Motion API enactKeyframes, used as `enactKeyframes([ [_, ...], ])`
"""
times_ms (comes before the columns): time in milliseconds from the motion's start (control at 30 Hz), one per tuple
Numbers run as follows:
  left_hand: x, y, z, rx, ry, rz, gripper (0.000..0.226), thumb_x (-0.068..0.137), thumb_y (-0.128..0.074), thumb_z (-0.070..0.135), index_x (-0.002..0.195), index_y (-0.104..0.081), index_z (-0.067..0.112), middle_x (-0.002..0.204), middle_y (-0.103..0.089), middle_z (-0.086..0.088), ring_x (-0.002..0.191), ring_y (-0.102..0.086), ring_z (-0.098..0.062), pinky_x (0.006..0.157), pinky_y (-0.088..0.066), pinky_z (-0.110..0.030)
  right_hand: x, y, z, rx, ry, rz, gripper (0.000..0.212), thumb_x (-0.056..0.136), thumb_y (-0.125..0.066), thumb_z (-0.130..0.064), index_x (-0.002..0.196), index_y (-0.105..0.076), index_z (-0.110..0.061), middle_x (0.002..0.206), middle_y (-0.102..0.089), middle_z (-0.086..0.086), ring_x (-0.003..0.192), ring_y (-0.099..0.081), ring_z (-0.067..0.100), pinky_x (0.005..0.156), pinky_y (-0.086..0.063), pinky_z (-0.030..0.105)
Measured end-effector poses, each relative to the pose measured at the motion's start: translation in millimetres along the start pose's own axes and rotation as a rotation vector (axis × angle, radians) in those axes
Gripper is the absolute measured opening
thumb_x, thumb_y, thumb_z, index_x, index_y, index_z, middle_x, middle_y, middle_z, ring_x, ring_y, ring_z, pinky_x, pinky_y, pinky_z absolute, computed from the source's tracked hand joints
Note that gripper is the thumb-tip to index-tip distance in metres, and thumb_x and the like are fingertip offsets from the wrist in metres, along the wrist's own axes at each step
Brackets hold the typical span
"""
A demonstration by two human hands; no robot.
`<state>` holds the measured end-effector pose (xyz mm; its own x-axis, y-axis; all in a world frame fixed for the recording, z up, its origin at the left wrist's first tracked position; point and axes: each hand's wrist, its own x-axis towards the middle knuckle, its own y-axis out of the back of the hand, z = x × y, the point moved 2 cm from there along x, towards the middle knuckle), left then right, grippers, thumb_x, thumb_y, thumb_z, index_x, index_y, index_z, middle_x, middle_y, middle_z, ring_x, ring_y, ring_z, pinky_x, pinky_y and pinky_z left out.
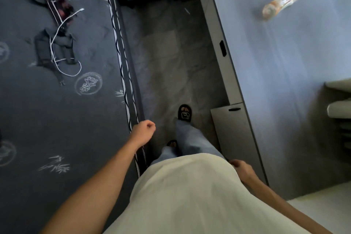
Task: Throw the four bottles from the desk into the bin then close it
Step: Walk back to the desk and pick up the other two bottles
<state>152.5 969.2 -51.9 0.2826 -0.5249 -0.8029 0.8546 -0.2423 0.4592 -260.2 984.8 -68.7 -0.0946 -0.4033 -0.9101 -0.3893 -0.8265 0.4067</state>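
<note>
Bedding, dark and printed with pale emblems, fills the side beyond the left hand's knuckles, carrying a tangle of white cable and dark straps far out ahead of those fingers. Across the strip of tiled floor lies the desk, a broad pale surface running outward past the right hand. Only one bottle shows on it: clear plastic with an orange tint, lying on its side and blurred, well ahead of the right fingers and nowhere near either hand. No bin is in view, nor any other bottle (whether others remain on the desk out of frame cannot be told).

The left hand is curled into a loose fist over the bed's edge, gripping nothing. The right hand sits low by the hip, partly hidden behind the pale shirt; its fingers look bent and no object shows in them, though how far closed they are I cannot tell.

The likely trouble lies with that bottle. On its side it can roll, so a hurried, glancing reach could nudge it further along the desk or off the edge to the floor. The gap between bed and desk is narrow, and the loose sandals could catch while turning.
</note>
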Motion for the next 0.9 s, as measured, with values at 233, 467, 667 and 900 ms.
enactKeyframes([
  [233,50,40,48,0.151,0.004,-0.013,0.021,0.097,-0.059,0.023,0.111,-0.073,0.018,0.108,-0.077,-0.008,0.102,-0.072,-0.031,0.095,-0.055,-0.039,59,89,-91,0.049,0.047,0.057,0.027,0.097,-0.055,-0.029,0.115,-0.071,-0.016,0.116,-0.073,0.008,0.107,-0.067,0.028,0.084,-0.048,0.028],
  [467,76,93,26,0.218,0.141,-0.092,0.024,0.101,-0.058,0.019,0.116,-0.074,0.009,0.118,-0.075,-0.013,0.107,-0.07,-0.028,0.09,-0.052,-0.035,93,187,-237,0.135,0.238,0.164,0.03,0.097,-0.053,-0.033,0.12,-0.069,-0.023,0.121,-0.07,0.003,0.109,-0.065,0.025,0.09,-0.048,0.028],
  [667,128,160,34,0.322,0.186,-0.202,0.024,0.1,-0.057,0.021,0.097,-0.076,0.005,0.1,-0.076,-0.019,0.101,-0.072,-0.033,0.078,-0.051,-0.036,123,239,-337,0.201,0.297,0.205,0.032,0.098,-0.047,-0.038,0.12,-0.067,-0.027,0.116,-0.072,0.0,0.101,-0.07,0.023,0.098,-0.054,0.042],
  [900,220,241,136,0.296,0.07,-0.155,0.021,0.099,-0.057,0.011,0.097,-0.076,0.001,0.103,-0.075,-0.021,0.099,-0.071,-0.035,0.089,-0.054,-0.042,131,241,-368,0.287,0.165,0.181,0.028,0.099,-0.049,-0.034,0.119,-0.067,-0.027,0.12,-0.069,0.0,0.104,-0.067,0.021,0.097,-0.054,0.041],
])
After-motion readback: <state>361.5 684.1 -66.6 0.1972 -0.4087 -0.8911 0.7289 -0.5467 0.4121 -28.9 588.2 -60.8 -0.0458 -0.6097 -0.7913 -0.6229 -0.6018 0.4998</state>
